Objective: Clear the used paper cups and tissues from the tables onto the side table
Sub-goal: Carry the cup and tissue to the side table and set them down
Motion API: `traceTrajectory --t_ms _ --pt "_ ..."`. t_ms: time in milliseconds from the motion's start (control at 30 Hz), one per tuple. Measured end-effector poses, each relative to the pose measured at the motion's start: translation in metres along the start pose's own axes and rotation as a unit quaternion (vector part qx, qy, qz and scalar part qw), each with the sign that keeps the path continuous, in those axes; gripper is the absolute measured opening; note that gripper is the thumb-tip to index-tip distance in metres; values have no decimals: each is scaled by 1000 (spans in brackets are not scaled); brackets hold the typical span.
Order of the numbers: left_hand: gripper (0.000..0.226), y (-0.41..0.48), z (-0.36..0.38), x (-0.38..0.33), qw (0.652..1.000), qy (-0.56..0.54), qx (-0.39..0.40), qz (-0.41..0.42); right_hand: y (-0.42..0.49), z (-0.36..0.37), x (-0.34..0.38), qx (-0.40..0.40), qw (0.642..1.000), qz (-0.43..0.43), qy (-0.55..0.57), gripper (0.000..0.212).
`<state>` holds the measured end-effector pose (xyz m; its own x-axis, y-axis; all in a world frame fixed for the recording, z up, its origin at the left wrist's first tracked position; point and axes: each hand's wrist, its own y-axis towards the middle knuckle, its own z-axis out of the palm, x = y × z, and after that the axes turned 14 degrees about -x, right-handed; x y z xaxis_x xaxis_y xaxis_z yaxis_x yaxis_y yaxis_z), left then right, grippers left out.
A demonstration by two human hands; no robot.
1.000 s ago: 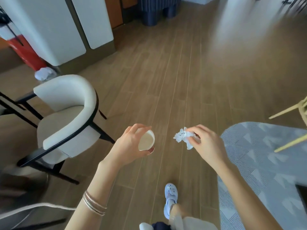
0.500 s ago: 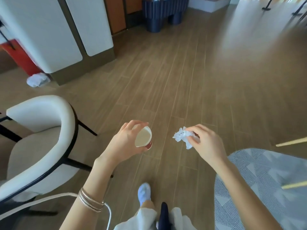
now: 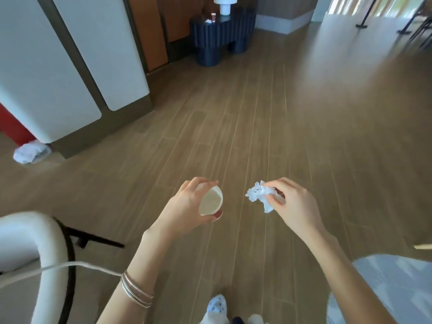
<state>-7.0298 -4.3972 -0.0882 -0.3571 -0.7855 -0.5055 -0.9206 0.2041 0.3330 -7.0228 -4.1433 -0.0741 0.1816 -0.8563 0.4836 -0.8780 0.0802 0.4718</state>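
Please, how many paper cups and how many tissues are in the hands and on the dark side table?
Cups: 2, a cup in the left hand, a cup on the table.
Tissues: 2, a tissue in the right hand, a tissue on the table.
Total: 4.

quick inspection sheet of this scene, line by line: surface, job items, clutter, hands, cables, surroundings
surface: wooden floor; grey rug at lower right
job's things: paper cup, tilted, in left hand; crumpled tissue in right hand; side table far ahead, a small cup and white scrap on it
clutter: white bundle on the floor by the wall
grippers: left grips the cup, right pinches the tissue
cables: white cable in front of the white chair
surroundings: lamp on the side table
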Motion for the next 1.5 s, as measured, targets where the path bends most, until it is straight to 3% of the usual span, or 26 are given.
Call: traceTrajectory --t_ms 567,767,967,1233,1500 --pt "75 271 83 110 1000 1 19 -16 249 149 -90 64 997 26 -22 11" --pt "74 419 96 130 1000 24 -2 -9 393 191 -124 45 999 0 -4 12" --pt "73 512 119 158 999 23 0 -26 503 233 -143 46 998 -37 -8 7" --pt "71 614 151 213 999 14 -4 -31 582 301 -176 64 998 -17 -8 9" --pt "68 789 163 288 1000 0 -4 -19 741 382 -196 39 999 11 -12 12"
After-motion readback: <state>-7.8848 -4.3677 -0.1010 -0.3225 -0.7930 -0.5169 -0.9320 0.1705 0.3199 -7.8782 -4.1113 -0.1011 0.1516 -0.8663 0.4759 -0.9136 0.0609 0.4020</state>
